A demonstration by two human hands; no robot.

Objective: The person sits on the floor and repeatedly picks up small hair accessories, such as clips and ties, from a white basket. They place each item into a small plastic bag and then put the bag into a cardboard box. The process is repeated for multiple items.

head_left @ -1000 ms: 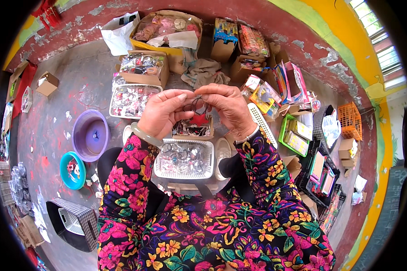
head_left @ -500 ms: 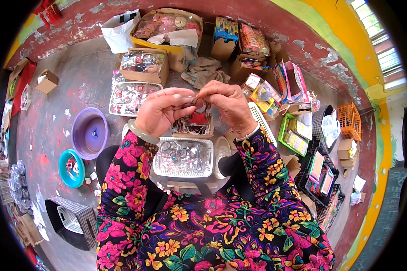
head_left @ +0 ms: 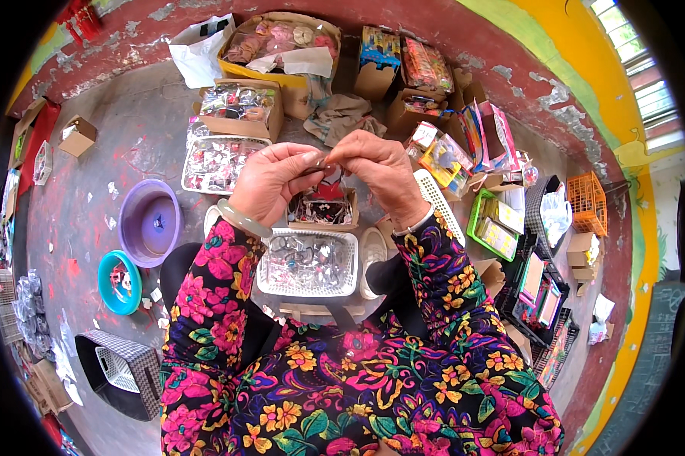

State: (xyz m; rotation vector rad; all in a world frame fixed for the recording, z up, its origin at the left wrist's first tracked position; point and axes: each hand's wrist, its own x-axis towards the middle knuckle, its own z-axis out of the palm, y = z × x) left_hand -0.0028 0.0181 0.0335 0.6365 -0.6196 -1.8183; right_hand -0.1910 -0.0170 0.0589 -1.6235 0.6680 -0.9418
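Observation:
My left hand, with a pale bangle on its wrist, pinches a thin dark band between thumb and fingertips. My right hand closes its fingertips on the same band from the other side, so the two hands nearly touch. The band is small and partly covered by the fingers; it looks like an elastic hair tie. Below the hands stands a small cardboard box with dark and red pieces in it. Nearer to me, a white plastic basket holds many small clear-bagged dark items.
Another white basket of small packets stands at the left, before a cardboard box. Purple and turquoise basins sit farther left. At right are a green basket, a black crate and an orange crate.
The dark loop that hung open between my hands is now mostly hidden by my fingertips. My right hand has shifted slightly left, and both hands still pinch the band.

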